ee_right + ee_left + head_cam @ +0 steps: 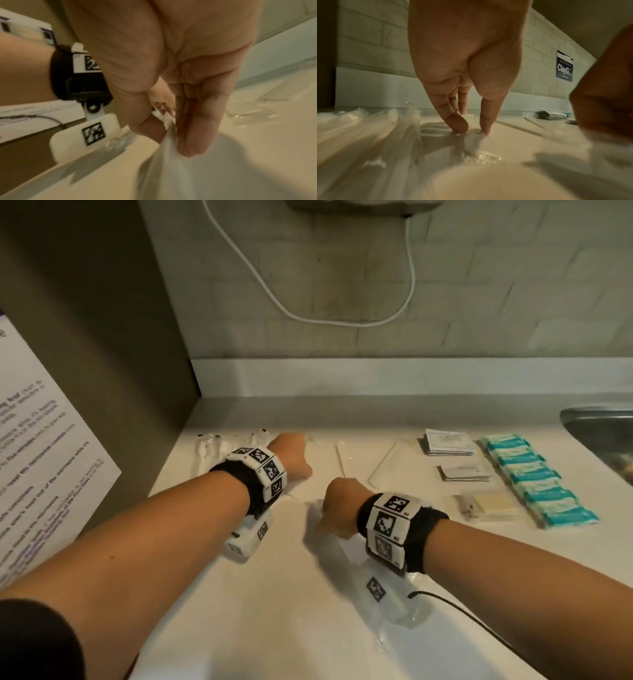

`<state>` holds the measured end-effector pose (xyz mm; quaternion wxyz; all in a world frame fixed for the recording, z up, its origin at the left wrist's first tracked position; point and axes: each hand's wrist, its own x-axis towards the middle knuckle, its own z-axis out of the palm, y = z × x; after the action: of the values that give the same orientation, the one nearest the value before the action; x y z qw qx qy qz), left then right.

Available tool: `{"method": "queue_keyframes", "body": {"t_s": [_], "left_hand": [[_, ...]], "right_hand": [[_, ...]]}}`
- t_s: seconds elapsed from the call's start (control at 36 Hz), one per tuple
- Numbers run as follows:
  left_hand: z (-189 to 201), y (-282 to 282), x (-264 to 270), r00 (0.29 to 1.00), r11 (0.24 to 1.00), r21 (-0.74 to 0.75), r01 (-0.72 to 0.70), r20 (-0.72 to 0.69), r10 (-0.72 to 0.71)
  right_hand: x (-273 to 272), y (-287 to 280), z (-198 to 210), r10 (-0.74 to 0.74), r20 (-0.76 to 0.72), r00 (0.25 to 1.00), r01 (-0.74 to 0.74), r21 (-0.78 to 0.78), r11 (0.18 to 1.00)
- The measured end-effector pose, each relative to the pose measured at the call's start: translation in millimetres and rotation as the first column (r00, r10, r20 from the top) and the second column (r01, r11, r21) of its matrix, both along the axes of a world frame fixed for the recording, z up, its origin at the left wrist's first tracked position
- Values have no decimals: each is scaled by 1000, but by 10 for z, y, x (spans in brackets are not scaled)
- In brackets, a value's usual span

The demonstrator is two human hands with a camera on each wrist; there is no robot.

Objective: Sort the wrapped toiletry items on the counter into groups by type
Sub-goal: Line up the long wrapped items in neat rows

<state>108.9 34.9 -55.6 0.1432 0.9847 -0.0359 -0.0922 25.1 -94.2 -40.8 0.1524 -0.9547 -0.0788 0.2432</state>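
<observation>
My left hand (294, 455) points down at the counter (281, 594) beside a group of clear-wrapped toothbrushes (210, 448). In the left wrist view its straight fingertips (458, 125) and thumb touch down on a clear-wrapped white item (475, 143) lying flat. My right hand (337, 505) hovers just right of it, thumb and fingers pinching the top of a clear plastic wrapper (169, 151) that hangs below the hand (171, 128). What the wrapper holds is blurred. Sorted groups lie to the right: thin wrapped sticks (342, 462), sachets (448, 444), teal packets (534, 482).
A steel sink (603, 433) is at the far right. A dark panel with a printed notice (41, 460) closes off the left. A white cable (342, 323) hangs on the tiled wall behind. A small pale wrapped kit (488, 505) lies by the teal packets.
</observation>
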Motion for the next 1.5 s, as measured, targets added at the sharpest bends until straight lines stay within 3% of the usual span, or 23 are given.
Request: {"method": "queue_keyframes", "body": {"t_s": [0.19,0.33,0.42,0.47,0.53,0.61,0.86,1.03,1.14,1.28,1.39,1.5], "left_hand": [[-112,-19,-159,999,997,-59,-43,-18,42],[-161,-111,-180,998,991,-124,-60,-2,60],[-169,-247,-195,995,982,-180,60,86,-45],[-148,-357,-238,983,977,-128,169,100,-156],[-136,-453,-281,960,961,14,277,46,-278],[-121,-519,-305,938,924,167,344,-21,-346],[-93,-275,-386,932,926,139,351,-144,-332],[-190,-120,-456,964,979,-93,179,-181,-194],[-206,-138,-473,973,985,-69,159,-160,-168],[-203,-177,-493,979,987,-14,160,-126,-160],[-199,-168,-484,981,985,41,165,-106,-160],[-215,-149,-471,981,987,30,159,-112,-155]], "right_hand": [[416,-379,289,-282,30,959,264,262,928],[729,-582,427,-348,61,935,318,285,904],[831,-673,423,-354,95,930,318,272,908],[882,-732,391,-357,95,929,323,262,910],[930,-772,355,-356,84,931,326,253,911],[981,-791,305,-338,62,939,316,232,920],[1038,-663,174,-186,40,982,180,110,977],[1090,-509,2,-126,56,990,117,141,983],[1095,-437,-54,-65,69,996,57,104,993],[914,-468,-6,171,113,979,-173,8,985],[754,-494,-15,396,58,916,-386,-135,912],[659,-520,-61,478,14,878,-470,-162,868]]}}
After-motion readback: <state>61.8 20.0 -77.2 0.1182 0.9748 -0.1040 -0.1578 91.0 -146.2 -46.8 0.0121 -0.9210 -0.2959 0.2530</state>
